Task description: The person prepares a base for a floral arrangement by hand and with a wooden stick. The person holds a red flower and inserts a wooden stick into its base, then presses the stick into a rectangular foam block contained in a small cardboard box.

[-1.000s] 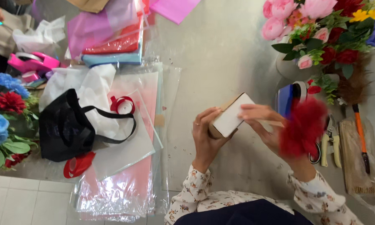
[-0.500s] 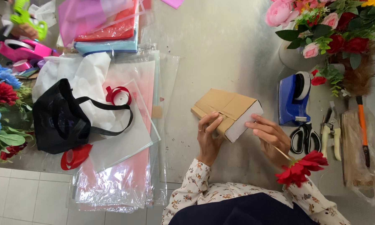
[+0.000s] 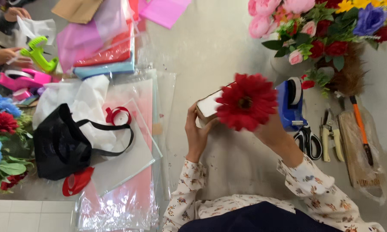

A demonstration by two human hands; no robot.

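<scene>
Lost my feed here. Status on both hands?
Left hand grips the box. Right hand holds the red flower up. Flower hides the box's far end.

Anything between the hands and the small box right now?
No. The left hand already grips the box. The red flower covers the box's right side and the right hand's fingers, so contact there can't be seen.

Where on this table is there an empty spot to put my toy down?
Bare table lies between the stacked coloured sheets and the flower bunch. A smaller patch sits below the box, between the two arms. The left side is crowded with wrapping, a black bag and ribbon; the right with scissors and tools.
</scene>
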